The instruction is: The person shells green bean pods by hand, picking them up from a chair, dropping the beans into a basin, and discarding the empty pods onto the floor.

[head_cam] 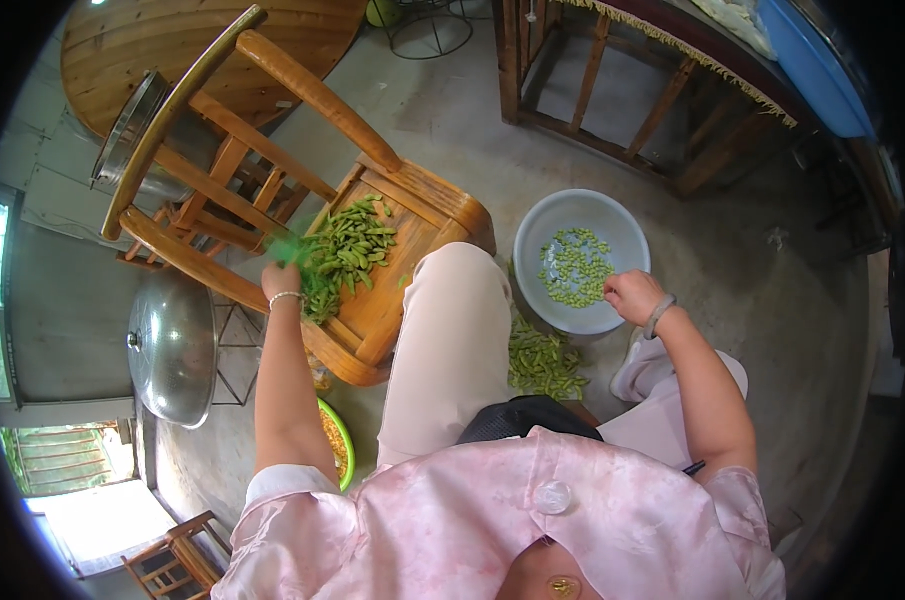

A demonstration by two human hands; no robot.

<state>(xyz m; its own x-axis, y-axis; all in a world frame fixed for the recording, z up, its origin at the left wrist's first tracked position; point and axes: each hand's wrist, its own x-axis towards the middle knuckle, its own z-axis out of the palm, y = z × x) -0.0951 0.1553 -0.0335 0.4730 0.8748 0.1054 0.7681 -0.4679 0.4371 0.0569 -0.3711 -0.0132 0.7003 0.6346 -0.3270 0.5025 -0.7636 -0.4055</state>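
My left hand [281, 281], with a bracelet at the wrist, grips a green mesh bag [291, 247] at the edge of a wooden chair's seat [381, 300]. Part of the mesh spreads under a heap of green soybean pods [359, 240] lying on that seat. Over the near right rim of a grey-blue plastic basin [625, 202], my right hand [636, 296] has its fingers drawn together; whether anything is between them is hidden. Shelled green beans [576, 262] lie scattered across the basin's bottom. Beside the basin, more pods [546, 360] are piled on the floor.
A green-rimmed container [349, 442] of yellow-orange bits stands left of my leg. Further left is a large metal lid or pan [171, 349] on a wire stand. The chair's backrest [179, 112] rises at upper left. A wooden-framed table [595, 127] carries a blue basin [816, 67].
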